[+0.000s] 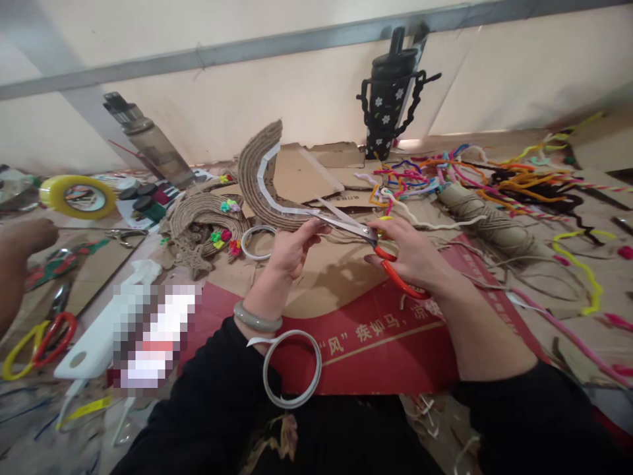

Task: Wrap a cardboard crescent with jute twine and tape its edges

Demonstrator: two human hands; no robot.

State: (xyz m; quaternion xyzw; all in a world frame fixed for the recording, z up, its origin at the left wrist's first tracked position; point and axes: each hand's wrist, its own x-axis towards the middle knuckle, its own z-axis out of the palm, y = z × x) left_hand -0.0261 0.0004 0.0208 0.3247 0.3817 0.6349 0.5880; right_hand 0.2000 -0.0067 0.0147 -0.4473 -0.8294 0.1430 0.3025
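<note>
My right hand (410, 251) grips scissors (403, 280) with orange handles, the blades pointing left. Their tips lie by the lower end of a crescent (250, 175) wound in brown twine. A white tape strip (264, 175) follows the crescent's inner edge. My left hand (294, 251) is closed in a pinch at the strip's end, just under the blades; the fingertips partly hide what they hold. Behind my left wrist lies a white tape roll (257, 243). A second tape roll (291, 369), its end loose, rests near my left sleeve.
Left of the crescent are a twine-wound piece (198, 218) with small flowers, a yellow tape roll (76, 196) and a bottle (155, 148). A black tumbler (390, 99) stands behind. Pipe cleaners (514, 175) and a twine roll (494, 221) lie right. Another person's hand (30, 244) is far left.
</note>
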